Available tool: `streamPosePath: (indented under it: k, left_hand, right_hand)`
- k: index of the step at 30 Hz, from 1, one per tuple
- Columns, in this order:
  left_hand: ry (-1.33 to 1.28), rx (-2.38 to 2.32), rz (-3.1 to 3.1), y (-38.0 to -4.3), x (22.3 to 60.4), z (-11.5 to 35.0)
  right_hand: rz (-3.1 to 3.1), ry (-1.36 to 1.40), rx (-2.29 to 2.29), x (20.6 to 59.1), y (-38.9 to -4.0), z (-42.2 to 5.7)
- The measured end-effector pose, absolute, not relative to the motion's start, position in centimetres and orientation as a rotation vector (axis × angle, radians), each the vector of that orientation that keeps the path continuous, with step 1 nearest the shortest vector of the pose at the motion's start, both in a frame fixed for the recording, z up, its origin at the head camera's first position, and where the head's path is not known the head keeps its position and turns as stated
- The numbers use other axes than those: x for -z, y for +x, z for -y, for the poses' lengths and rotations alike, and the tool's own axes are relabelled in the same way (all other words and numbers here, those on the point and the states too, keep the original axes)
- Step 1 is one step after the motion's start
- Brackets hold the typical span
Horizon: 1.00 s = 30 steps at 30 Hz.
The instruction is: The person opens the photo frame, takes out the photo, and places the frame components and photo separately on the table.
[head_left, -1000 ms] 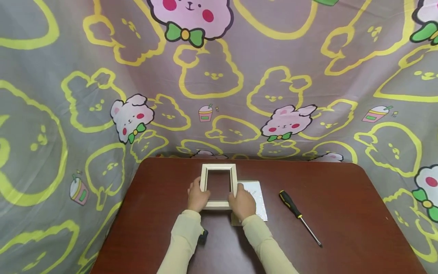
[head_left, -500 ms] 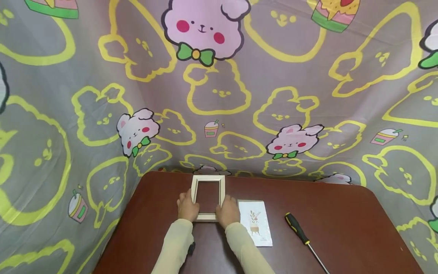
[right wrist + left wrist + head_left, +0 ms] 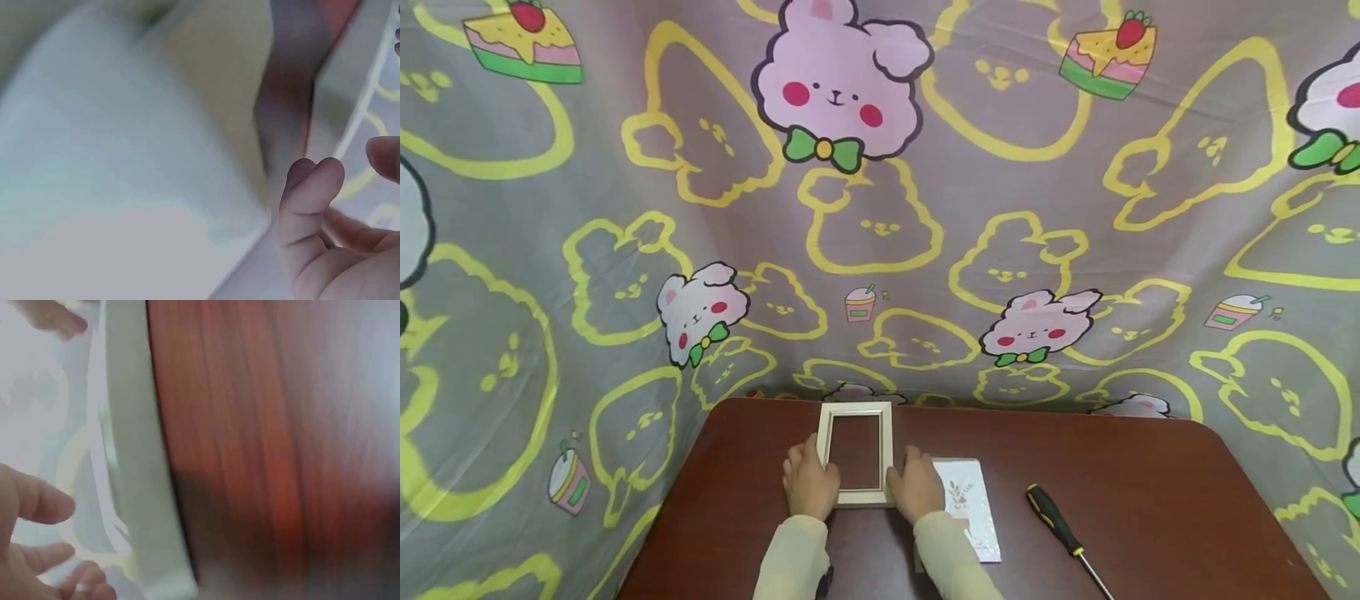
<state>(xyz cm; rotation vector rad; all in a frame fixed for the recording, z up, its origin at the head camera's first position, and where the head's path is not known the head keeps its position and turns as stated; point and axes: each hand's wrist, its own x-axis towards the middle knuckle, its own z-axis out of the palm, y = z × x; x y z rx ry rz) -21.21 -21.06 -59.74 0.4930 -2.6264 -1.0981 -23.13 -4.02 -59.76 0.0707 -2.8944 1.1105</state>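
Note:
A cream, empty picture frame (image 3: 886, 450) lies on the brown table, at the far side in the head view. My left hand (image 3: 811, 483) is at its left side, thumb near the inner edge. Close to its right side is my right hand (image 3: 917, 487), fingers raised off the rail. In the left wrist view the fingers (image 3: 47, 503) are spread apart from the frame's pale side (image 3: 140, 450). The right wrist view has loosely bent fingers (image 3: 312, 194) with a gap between them and thumb. A white card with a plant print (image 3: 966, 500) lies right of that hand, partly covered by it.
A black and yellow screwdriver (image 3: 1060, 525) lies to the right of the card, its shaft pointing toward the near edge. Beige board shows under the card. A grey patterned curtain (image 3: 910, 250) hangs behind the table (image 3: 1150, 483) and along its sides.
The frame has shifted left, away from the card and screwdriver, with both hands on it. My right fingers have since come off its rail. The head view has tilted up.

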Motion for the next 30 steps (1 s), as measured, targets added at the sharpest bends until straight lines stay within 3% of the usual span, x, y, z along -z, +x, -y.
streamPosePath:
  k: [9, 14, 30]
  left_hand:
    - [0.066, 1.24, 2.744, -17.0, 56.9, 12.1]
    - [-0.069, 1.019, 2.901, -15.5, 57.2, 8.2]
    - [-0.152, 0.927, 2.978, -14.4, 59.1, 5.8]
  right_hand:
    - [2.881, 0.014, -0.932, 57.5, -21.4, -4.8]
    - [3.019, -0.075, -0.888, 58.0, -20.0, -8.1]
    - [2.666, -0.294, -1.626, 60.2, -18.2, -10.5]
